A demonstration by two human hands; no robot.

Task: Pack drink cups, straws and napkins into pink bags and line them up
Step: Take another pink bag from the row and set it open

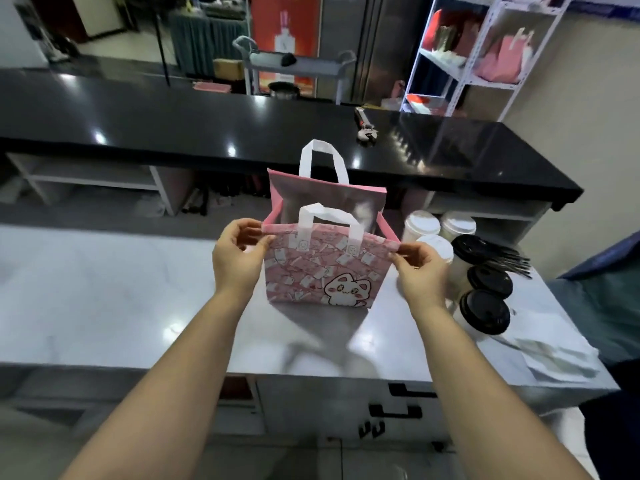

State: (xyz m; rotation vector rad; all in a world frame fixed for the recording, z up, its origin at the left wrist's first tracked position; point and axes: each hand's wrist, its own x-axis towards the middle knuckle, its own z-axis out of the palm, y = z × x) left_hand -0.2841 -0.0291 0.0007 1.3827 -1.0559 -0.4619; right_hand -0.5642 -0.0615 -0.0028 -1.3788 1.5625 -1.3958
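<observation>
A pink bag (322,271) with a cartoon cat and white handles stands open on the pale counter (121,289). My left hand (239,254) pinches the near rim at its left corner. My right hand (420,268) pinches the same rim at its right corner. To the right of the bag stand several drink cups, some with white lids (420,225) and some with black lids (486,311). Dark straws (509,259) lie behind the black-lidded cups. White napkins (550,355) lie flat at the counter's right end.
A black raised countertop (207,129) runs behind the work counter, with a metal tool (365,128) on it. A white shelf rack (485,53) at the back right holds more pink bags. A person in dark clothing (616,306) stands at the right edge.
</observation>
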